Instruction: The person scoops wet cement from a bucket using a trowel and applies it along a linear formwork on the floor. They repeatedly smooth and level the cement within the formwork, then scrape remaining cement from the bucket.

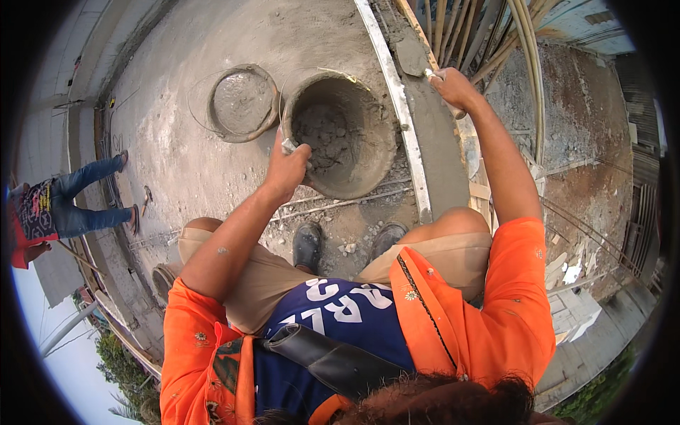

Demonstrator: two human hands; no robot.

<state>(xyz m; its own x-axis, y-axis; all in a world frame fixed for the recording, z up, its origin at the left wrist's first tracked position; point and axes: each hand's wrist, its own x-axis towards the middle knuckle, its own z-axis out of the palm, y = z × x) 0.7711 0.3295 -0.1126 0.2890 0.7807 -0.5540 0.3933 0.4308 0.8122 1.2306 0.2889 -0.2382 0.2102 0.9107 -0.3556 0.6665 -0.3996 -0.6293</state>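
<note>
A: Item one, trowel (413, 55)?
B: Blade grey with mortar, long axis running up and slightly left from the right hand (453, 88), tip pointing away from the person. It lies over the wet mortar strip (439, 142) beside the straightedge rail (400, 106).
A: Right hand?
B: Arm stretched forward, fingers wrapped shut around the trowel handle.
A: Item two, bucket (340, 134)?
B: Round, mouth up, lumps of mortar in the bottom; left of the rail, just ahead of the boots (308, 244).
A: Left hand (287, 166)?
B: Elbow bent, fingers clamped on the bucket's near rim.
A: Room?
B: Open concrete slab (177, 149) left of it; a mortar pan (243, 103) just beside the bucket. Bamboo poles (460, 28) crowd the right edge.
</note>
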